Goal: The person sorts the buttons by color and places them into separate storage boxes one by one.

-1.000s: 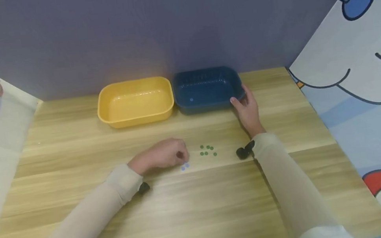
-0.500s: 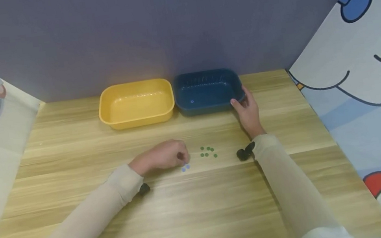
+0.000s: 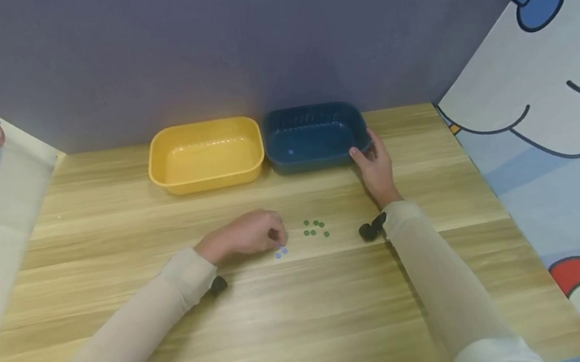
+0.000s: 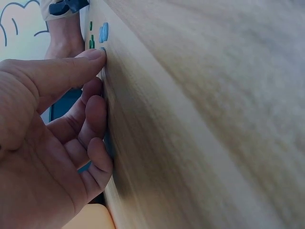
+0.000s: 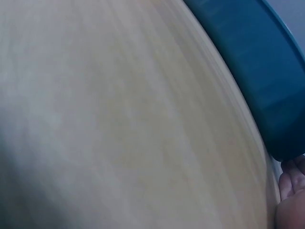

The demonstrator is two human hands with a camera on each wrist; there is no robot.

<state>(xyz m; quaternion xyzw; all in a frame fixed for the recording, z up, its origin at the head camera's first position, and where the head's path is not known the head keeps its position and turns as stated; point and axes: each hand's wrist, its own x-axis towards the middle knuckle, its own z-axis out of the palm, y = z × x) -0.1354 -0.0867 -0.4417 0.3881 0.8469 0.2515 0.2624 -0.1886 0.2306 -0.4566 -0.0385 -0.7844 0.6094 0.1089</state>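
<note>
My left hand (image 3: 253,232) rests low on the wooden table, thumb and fingertips pinching at a small blue disc (image 4: 102,48) that is mostly hidden by the thumb. Two more blue discs (image 3: 281,253) lie right beside the fingertips. Several green discs (image 3: 313,232) are scattered just right of that hand. With my right hand (image 3: 377,170) I hold the front right corner of a dark blue basin (image 3: 312,164), thumb on the front rim and fingers around the side. A small pale round spot (image 3: 290,152) shows on the basin's floor.
A yellow basin (image 3: 209,184) stands left of the blue one, close against it, both near the grey back wall (image 3: 197,47). Printed panels (image 3: 550,131) border the wooden table (image 3: 287,332) at the sides.
</note>
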